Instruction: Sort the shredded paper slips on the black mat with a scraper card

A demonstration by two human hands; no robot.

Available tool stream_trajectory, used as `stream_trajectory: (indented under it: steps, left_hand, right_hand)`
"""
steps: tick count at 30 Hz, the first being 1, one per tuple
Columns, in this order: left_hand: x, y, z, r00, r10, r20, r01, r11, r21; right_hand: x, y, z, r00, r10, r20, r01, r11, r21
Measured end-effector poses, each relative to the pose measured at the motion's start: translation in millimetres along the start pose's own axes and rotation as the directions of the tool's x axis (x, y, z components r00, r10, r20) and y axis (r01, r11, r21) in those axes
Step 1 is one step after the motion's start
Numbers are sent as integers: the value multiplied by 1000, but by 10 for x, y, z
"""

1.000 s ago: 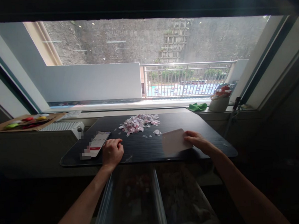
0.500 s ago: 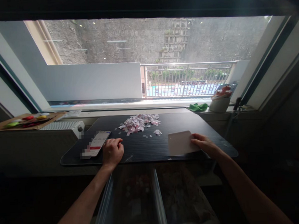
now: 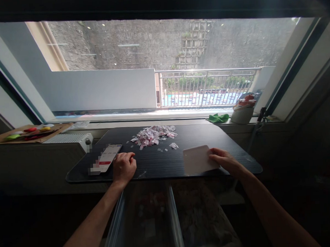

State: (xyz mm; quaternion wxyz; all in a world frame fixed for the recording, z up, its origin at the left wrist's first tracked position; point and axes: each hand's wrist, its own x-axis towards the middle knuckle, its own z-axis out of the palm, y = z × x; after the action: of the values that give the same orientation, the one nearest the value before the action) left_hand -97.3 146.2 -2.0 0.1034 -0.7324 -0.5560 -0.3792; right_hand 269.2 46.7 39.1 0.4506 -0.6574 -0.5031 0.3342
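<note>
My right hand [image 3: 225, 160] pinches the right edge of a flat white plastic scraper [image 3: 198, 159] with rounded corners, at the table's near right. My left hand [image 3: 125, 166] rests on the table in a loose fist, and nothing shows in its fingers. Just left of it lies a phone [image 3: 107, 159] with a timer on its lit screen. Farther back, a heap of small whitish-pink paper scraps [image 3: 154, 135] sits on the black table [image 3: 153, 163]. A smaller clump of scraps [image 3: 174, 146] and a few loose bits lie between the heap and the scraper.
Below the table's front edge, a clear-sided bin [image 3: 148, 220] holds some scraps, with a light-coloured bag [image 3: 206, 221] beside it. A green cloth [image 3: 218, 118] and a white container [image 3: 242, 114] stand on the windowsill. A radiator [image 3: 69, 139] is at the left.
My right hand has shifted the scraper slightly left and toward me, tilting it a little. My left hand and the scraps look unmoved.
</note>
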Motion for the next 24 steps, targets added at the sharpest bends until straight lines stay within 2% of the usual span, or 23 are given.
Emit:
stream_trajectory:
  steps: [4,6,10,13,19,24]
  left_hand:
    - [-4,1,1,1000,-4,2,4,1000,-2]
    - [-5,1,2,1000,-4,3,4,1000,-2]
    - [-3,5,-2,1000,-12,20,12,1000,4]
    - [2,11,-12,999,-13,31,12,1000,11]
    - [7,17,-24,1000,-7,24,7,1000,-3]
    - [-1,19,-18,1000,-16,12,16,1000,-2]
  right_hand:
    - [-19,11,-21,998,-41,-57,38,998,-55]
    - [-31,50,-44,995,-85,-46,81,993,-81]
    - [-50,130,-84,991,-129,-24,128,991,-39]
    - [-26,136,-56,987,-130,-99,132,991,17]
    - [250,29,244,962,-104,-252,134,985,106]
    - [492,-19,479,927,-209,-312,200,978,-62]
